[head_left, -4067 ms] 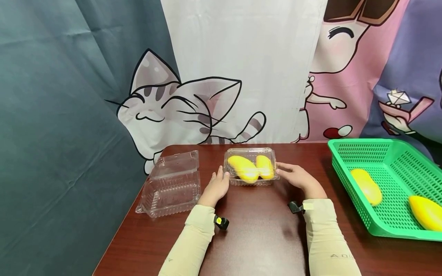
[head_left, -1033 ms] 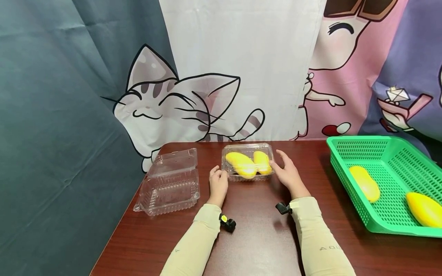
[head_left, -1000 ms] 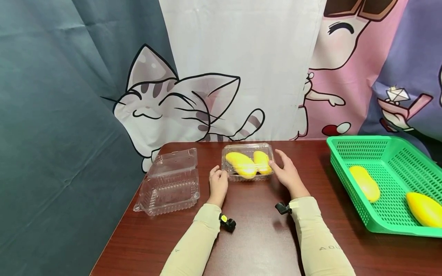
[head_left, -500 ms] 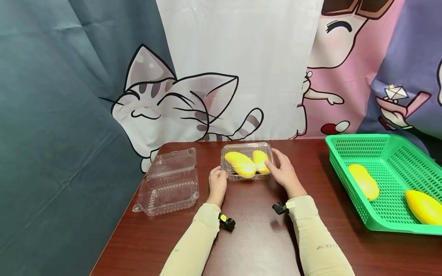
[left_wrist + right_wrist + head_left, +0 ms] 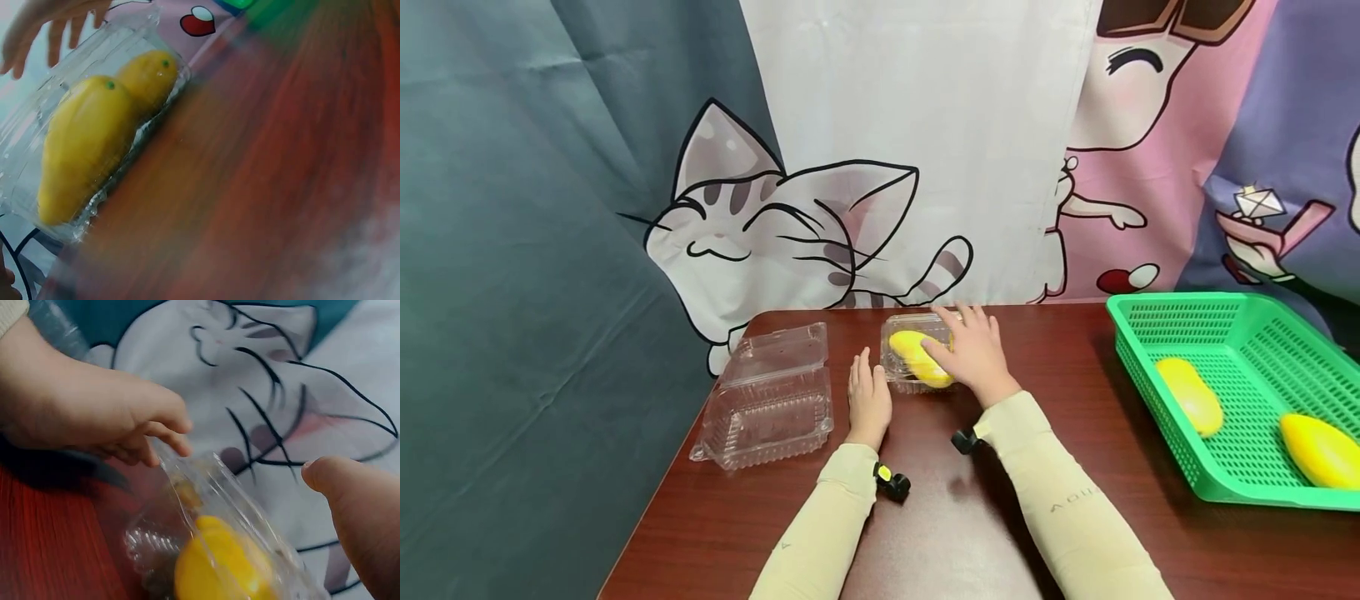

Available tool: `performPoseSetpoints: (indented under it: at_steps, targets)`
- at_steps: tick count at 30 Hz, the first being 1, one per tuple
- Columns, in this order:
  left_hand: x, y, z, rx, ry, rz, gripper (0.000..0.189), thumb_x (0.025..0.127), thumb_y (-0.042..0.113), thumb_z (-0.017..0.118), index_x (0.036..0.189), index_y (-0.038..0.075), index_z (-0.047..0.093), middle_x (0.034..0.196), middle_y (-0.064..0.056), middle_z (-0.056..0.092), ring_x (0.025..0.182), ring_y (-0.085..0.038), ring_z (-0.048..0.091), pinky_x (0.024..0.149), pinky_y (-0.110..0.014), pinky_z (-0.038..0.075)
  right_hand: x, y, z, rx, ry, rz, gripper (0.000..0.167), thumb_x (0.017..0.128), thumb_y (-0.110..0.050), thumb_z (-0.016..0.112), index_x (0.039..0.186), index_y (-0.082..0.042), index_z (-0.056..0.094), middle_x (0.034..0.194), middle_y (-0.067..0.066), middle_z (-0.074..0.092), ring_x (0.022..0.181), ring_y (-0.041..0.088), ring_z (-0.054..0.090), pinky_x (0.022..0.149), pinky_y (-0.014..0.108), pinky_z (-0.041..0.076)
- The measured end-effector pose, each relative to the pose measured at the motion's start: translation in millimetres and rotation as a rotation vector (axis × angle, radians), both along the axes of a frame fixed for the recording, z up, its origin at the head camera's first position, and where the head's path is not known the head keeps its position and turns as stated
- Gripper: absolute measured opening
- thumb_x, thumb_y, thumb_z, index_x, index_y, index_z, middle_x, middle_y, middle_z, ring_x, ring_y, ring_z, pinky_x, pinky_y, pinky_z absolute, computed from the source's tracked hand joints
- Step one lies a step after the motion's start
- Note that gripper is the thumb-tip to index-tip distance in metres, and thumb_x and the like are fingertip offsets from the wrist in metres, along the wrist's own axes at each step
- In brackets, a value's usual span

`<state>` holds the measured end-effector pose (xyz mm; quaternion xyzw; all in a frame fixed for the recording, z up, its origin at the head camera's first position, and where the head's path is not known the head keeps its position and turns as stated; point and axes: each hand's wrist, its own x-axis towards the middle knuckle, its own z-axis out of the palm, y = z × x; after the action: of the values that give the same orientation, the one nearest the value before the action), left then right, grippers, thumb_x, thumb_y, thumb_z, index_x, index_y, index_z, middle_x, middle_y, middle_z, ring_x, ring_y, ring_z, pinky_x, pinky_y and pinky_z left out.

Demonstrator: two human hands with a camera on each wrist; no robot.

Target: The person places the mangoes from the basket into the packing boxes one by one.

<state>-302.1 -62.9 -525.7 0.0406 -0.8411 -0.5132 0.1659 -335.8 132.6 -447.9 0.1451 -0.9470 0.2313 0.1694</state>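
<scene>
A clear plastic clamshell box (image 5: 908,322), its lid down, sits at the back of the table with two yellow mangoes inside. One mango (image 5: 919,358) shows at its left half; the other is mostly hidden in the head view, though both show in the left wrist view, the rear mango (image 5: 150,78) overlapped by the front one. My right hand (image 5: 973,354) is spread over the right half of the lid, its thumb (image 5: 337,475) apart from the box in the right wrist view. Fingers extended, my left hand (image 5: 869,400) stands beside the box's left end.
Left of the box stands a second clear clamshell (image 5: 767,408), lid raised, with nothing inside. A green plastic basket (image 5: 1157,450) on the right holds a mango (image 5: 1191,396) and another mango (image 5: 1321,450). A printed cloth (image 5: 925,125) hangs behind the table.
My right hand has moved from the box's right end leftward over its lid, fingers spreading. My left hand's curled fingers have straightened. The box stays in place.
</scene>
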Motion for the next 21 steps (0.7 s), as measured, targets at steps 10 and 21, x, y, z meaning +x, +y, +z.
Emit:
performPoseSetpoints:
  at_steps: [10,21]
  targets:
    - [2.5,-4.3,-6.4,-0.056,-0.036,-0.022,0.054,0.111,0.038,0.025,0.163,0.022,0.024,0.165,-0.022,0.018,0.153,-0.042,0.011,0.121,-0.061,0.006,-8.4,-38,1.4,0.153,-0.137,0.016,0.072,0.096,-0.066,0.047,0.157,-0.029,0.039,0.163,0.018,0.03,0.15,0.045,0.019,0.118,0.066,0.015]
    - [-0.4,-2.8,-6.1,-0.064,-0.013,-0.012,0.053,0.111,0.035,0.029,0.161,0.017,0.028,0.163,-0.022,0.026,0.151,-0.042,0.018,0.121,-0.06,0.007,-6.8,-43,-17.9,0.215,-0.175,-0.02,0.066,0.101,-0.065,0.035,0.157,-0.03,0.04,0.164,0.016,0.029,0.15,0.044,0.021,0.119,0.063,0.016]
